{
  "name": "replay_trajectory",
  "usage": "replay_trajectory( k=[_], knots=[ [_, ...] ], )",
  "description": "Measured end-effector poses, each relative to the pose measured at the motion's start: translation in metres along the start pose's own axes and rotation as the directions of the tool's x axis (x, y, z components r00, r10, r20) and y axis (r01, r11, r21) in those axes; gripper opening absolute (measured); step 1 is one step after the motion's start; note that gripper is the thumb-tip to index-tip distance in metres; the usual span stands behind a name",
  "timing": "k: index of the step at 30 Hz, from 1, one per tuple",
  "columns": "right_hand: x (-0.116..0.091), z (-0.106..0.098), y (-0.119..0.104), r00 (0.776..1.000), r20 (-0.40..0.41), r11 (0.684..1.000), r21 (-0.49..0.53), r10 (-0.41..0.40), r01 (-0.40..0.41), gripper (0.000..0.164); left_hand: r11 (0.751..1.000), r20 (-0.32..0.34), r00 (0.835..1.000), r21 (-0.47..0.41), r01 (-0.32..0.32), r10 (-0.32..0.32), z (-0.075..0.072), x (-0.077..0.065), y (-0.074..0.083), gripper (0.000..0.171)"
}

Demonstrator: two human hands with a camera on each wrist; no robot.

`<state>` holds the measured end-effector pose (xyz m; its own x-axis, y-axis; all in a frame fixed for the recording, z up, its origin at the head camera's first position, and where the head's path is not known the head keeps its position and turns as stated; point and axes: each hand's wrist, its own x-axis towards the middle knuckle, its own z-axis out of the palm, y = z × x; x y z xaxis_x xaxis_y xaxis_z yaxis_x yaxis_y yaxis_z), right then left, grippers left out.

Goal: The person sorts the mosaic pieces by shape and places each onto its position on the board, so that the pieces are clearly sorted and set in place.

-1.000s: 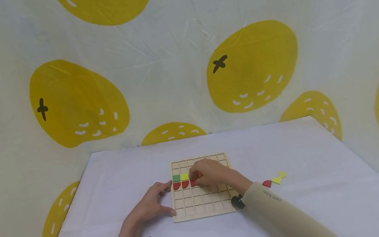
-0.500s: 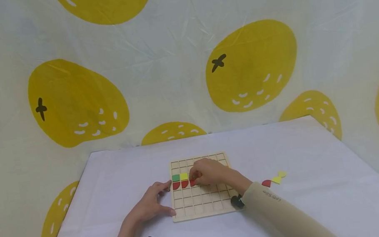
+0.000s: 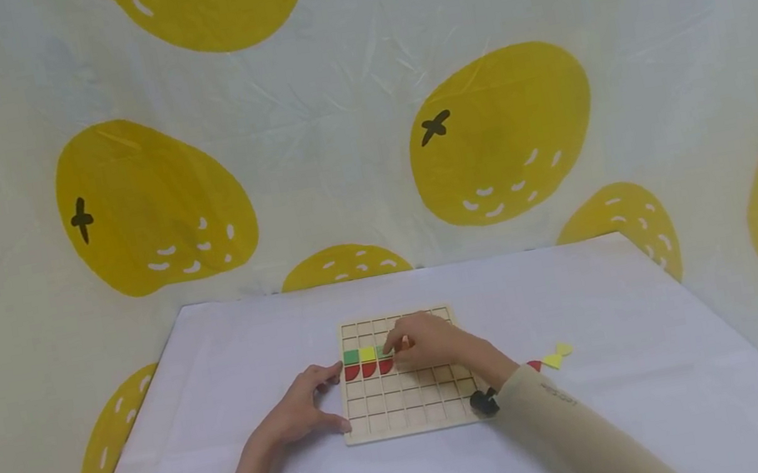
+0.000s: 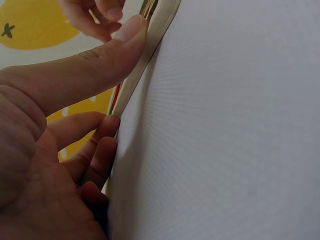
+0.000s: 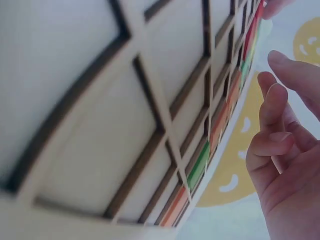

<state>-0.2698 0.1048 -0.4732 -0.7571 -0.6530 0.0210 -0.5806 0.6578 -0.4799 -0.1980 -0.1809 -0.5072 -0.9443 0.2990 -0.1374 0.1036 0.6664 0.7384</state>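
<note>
A wooden grid board (image 3: 393, 401) lies on the white table. My left hand (image 3: 298, 407) rests at its left edge; in the left wrist view the thumb (image 4: 95, 62) touches the board's rim. Above the middle of the board is my right hand (image 3: 428, 340), its fingers loosely bent. The right wrist view shows nothing between its thumb (image 5: 295, 72) and fingers. By the right fingertips a light green tile (image 3: 381, 351) sits in a cell, beside a yellow tile (image 3: 367, 354) and a green tile (image 3: 350, 357). Red quarter-circle tiles (image 3: 370, 370) fill the cells just below.
Loose on the table, right of the board, lie a red piece (image 3: 535, 366) and yellow pieces (image 3: 553, 361), partly behind the right forearm. Orange tiles (image 5: 217, 131) and a green tile (image 5: 198, 165) sit in the board's cells. A fruit-patterned cloth (image 3: 326, 153) hangs behind the table.
My right hand has lifted slightly and shifted right, uncovering the light green tile and more of the third red tile. My left hand stays at the board's edge.
</note>
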Motion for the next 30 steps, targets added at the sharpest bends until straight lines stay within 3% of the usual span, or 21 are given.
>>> replay_trajectory(
  k=[17, 27, 30],
  knots=[
    [-0.051, -0.030, 0.024, 0.994, -0.111, 0.998, 0.054, -0.010, 0.016, 0.017, 1.000, 0.003, 1.000, -0.009, -0.002, 0.002, -0.001, 0.001, 0.001, 0.101],
    [-0.087, -0.045, 0.053, 0.988, -0.143, 0.998, 0.032, 0.061, -0.057, 0.019, 1.000, 0.010, 1.000, -0.010, -0.003, 0.003, -0.001, 0.002, -0.002, 0.101],
    [-0.097, -0.049, 0.060, 0.983, -0.140, 0.993, 0.042, 0.119, -0.114, 0.019, 1.000, 0.014, 1.000, -0.009, -0.005, 0.005, -0.002, 0.003, -0.002, 0.100]
  ],
)
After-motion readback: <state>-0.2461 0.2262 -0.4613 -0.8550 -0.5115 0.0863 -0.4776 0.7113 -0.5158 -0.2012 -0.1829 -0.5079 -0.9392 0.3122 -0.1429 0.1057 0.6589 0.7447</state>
